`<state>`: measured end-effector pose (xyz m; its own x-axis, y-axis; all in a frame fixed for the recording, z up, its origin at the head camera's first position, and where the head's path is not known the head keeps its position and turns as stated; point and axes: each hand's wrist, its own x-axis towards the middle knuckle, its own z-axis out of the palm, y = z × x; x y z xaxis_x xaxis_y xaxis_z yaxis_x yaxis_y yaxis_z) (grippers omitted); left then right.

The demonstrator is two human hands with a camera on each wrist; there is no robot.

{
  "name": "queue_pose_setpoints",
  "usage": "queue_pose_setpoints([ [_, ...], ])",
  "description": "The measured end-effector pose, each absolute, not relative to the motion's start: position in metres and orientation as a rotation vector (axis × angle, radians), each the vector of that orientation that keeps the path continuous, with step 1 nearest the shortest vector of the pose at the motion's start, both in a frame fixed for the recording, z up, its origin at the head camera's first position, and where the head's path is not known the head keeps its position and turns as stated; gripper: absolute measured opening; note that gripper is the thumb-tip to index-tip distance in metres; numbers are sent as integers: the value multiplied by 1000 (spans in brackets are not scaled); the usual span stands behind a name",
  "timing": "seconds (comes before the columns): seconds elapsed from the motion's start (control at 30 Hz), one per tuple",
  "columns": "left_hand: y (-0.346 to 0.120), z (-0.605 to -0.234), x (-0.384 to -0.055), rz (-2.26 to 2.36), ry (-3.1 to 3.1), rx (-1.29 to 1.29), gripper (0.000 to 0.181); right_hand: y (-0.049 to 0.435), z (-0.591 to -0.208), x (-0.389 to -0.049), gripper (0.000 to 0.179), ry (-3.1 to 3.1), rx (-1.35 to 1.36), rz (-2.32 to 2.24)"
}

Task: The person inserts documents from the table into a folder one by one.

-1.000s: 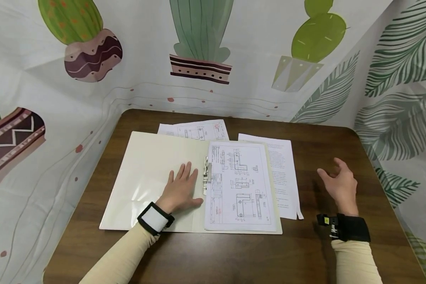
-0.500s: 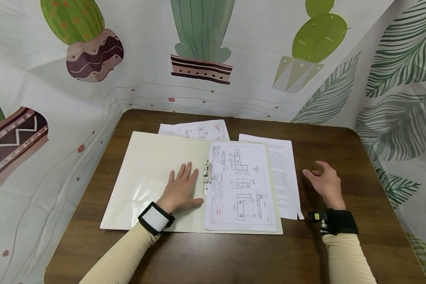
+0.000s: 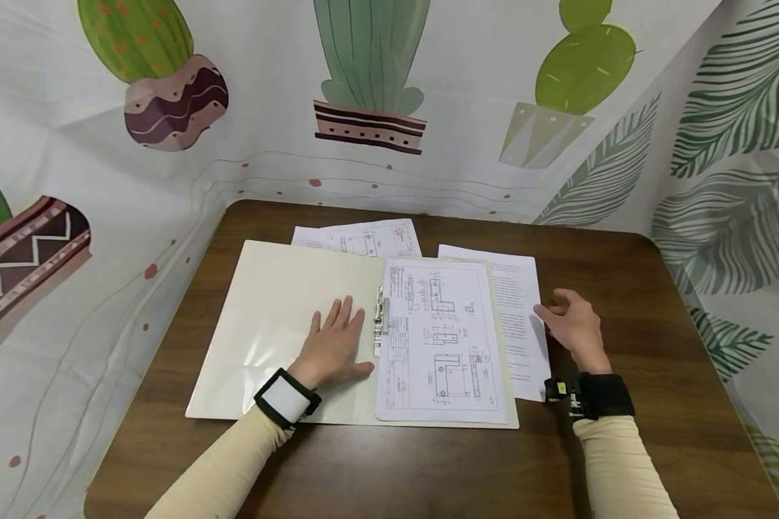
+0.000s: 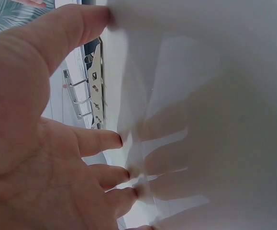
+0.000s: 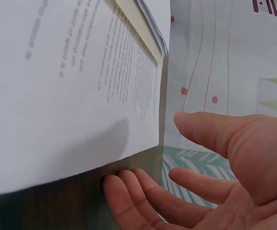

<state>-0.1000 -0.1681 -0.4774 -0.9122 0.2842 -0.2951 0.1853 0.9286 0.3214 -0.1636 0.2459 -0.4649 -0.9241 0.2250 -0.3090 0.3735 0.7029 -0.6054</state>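
An opened cream folder lies on the table, with a metal binder clip mechanism along its spine. My left hand rests on the folder's left cover, fingers spread; in the left wrist view its fingertips touch the glossy surface. A stack of drawing sheets lies on the right cover. My right hand is at the right edge of the printed text sheets that stick out from beneath the folder. In the right wrist view its thumb is apart from the loosely bent fingers, whose tips are by the paper's edge, holding nothing.
More drawing sheets stick out behind the folder's top edge. The brown wooden table has rounded far corners. Behind it hangs a white cloth printed with cacti, with leaf patterns on the right.
My right hand has moved left across the table to the text sheets' edge. The left hand stays in place on the folder.
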Motion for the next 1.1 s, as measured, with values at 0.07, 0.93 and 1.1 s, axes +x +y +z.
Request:
queue_pose_setpoints([
  [0.07,-168,-478,-101,408,2745,347,103,244,-464,-164,75,2691,488,-1030],
  [0.93,-168,-482,-101,409,2741,343,104,237,-473,-166,71,2619,472,-1176],
  [1.1,-168,-481,-101,407,2743,343,104,239,-475,-168,67,2584,478,-1243],
])
